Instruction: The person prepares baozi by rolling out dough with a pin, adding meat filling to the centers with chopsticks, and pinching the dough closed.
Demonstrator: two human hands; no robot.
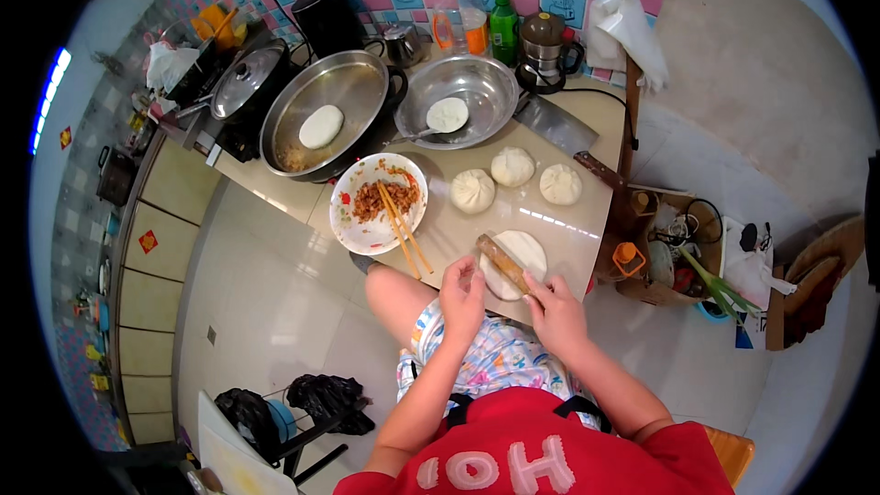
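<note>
A short wooden rolling pin lies slantwise across a flat round of dough near the table's front edge. My right hand grips the pin's near end. At the dough's left edge is my left hand, its fingers curled; whether it holds the dough's rim I cannot tell. Beyond the dough sit several pleated buns, one of them nearest the bowl. A white bowl of chopped filling stands to the left, with wooden chopsticks leaning over its rim.
A wide electric pan holds one flat dough cake. Beside it, a steel basin contains white flour or powder on a spoon or ladle. A cleaver lies at the right, its handle over the table edge. Bottles and a kettle line the wall.
</note>
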